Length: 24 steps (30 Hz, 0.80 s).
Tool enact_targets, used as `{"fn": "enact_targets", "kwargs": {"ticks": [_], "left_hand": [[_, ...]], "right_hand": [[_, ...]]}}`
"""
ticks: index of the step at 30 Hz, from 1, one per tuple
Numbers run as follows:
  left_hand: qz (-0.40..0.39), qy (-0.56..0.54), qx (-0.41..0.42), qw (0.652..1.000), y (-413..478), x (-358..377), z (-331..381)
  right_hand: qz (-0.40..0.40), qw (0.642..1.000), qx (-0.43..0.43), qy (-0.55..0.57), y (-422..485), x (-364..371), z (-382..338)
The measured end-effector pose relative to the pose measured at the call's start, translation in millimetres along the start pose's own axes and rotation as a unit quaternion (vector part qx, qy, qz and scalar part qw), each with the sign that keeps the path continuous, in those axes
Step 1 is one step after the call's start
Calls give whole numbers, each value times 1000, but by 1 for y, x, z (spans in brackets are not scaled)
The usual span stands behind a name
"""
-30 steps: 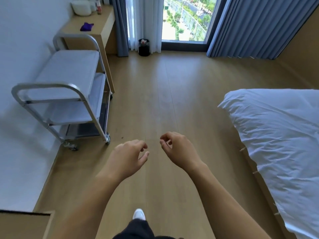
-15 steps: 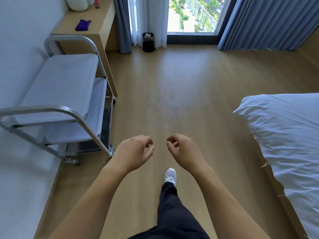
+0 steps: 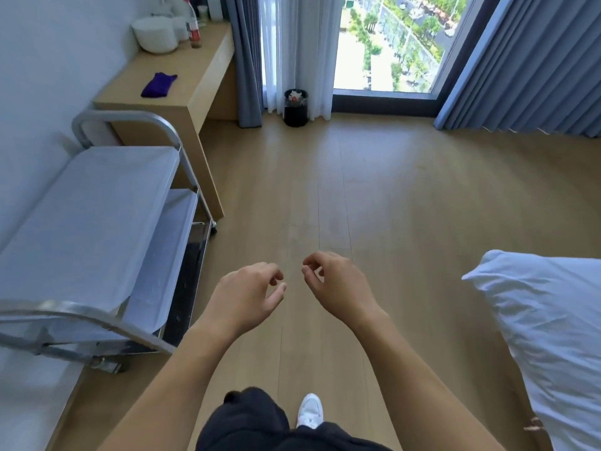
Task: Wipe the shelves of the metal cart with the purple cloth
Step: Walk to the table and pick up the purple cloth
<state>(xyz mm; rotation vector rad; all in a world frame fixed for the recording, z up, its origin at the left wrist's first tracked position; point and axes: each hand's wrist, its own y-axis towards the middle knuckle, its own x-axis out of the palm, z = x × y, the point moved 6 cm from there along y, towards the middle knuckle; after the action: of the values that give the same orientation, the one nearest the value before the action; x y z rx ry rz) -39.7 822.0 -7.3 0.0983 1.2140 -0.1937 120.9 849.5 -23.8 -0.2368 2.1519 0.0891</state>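
Observation:
The metal cart (image 3: 87, 219) stands against the left wall, its flat top shelf and a lower shelf (image 3: 172, 242) both bare, a curved handle at each end. The purple cloth (image 3: 158, 84) lies crumpled on the wooden desk (image 3: 195, 92) just beyond the cart's far end. My left hand (image 3: 247, 297) and my right hand (image 3: 338, 284) hang side by side over the floor in front of me, to the right of the cart. Both hold nothing, with fingers loosely curled and apart. The cloth is well out of reach of either hand.
White bowls (image 3: 156, 35) and a bottle (image 3: 192, 27) stand at the desk's far end. A black bin (image 3: 295, 107) sits by the window curtains. A bed with white bedding (image 3: 553, 336) fills the right side. Wooden floor (image 3: 357, 196) runs between cart and bed.
I have walked forward: the cart, desk and cloth have come closer and lower in view. Both hands stay empty in the same loose pose.

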Motion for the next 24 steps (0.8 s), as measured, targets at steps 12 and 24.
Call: {"fn": "enact_targets", "kwargs": {"ticks": [12,24], "left_hand": [[12,39,24,999,208,4,-60],[35,33,23,999,418,-64,-147]], "right_hand": [[-16,997,14,-80,209,-1,35],[9,993,22,-119,450,-17,-8]]}}
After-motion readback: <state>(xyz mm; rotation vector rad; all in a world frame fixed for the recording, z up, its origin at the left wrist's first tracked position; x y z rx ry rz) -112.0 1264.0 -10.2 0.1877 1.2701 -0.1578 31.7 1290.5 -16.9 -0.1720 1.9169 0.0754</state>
